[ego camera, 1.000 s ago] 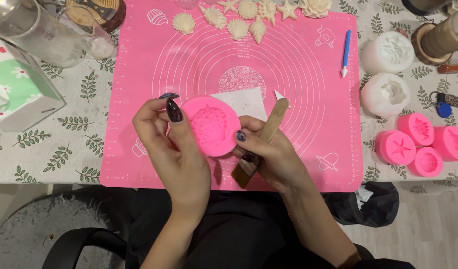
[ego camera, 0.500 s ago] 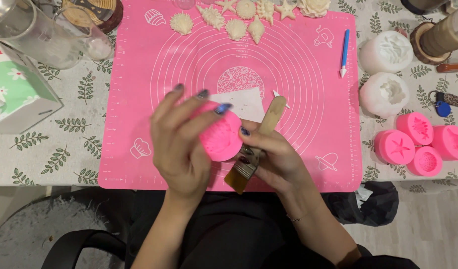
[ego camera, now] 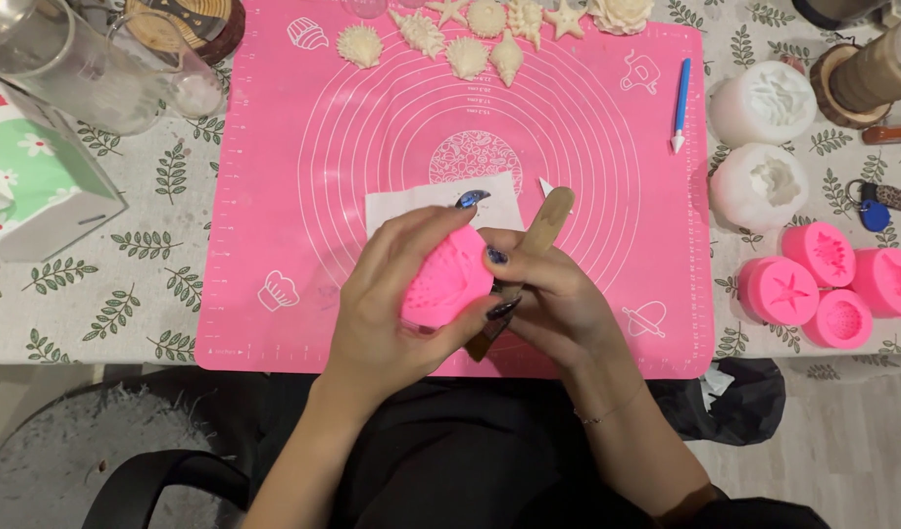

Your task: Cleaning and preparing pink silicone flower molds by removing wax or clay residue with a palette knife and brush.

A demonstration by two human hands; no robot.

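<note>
My left hand [ego camera: 396, 304] wraps over a round pink silicone mould [ego camera: 448, 277] and grips it, tilted on its side above the near edge of the pink baking mat [ego camera: 274, 176]. My right hand [ego camera: 558, 309] touches the mould's right side with thumb and finger, and also holds a flat wooden stick [ego camera: 546, 223] that points up and away. A small white paper sheet [ego camera: 411, 201] lies on the mat just behind the hands.
Several cream shell and starfish casts [ego camera: 467, 56] line the mat's far edge. A blue-handled tool [ego camera: 681, 98] lies at right. Two white moulds [ego camera: 761, 147] and several pink moulds [ego camera: 827, 284] sit right of the mat. A glass jug [ego camera: 68, 69] and a green-and-white box [ego camera: 34, 176] stand left.
My left hand moved from the mould's left side over its top and turned the mould from face-up onto its side. The right hand stayed put with the stick.
</note>
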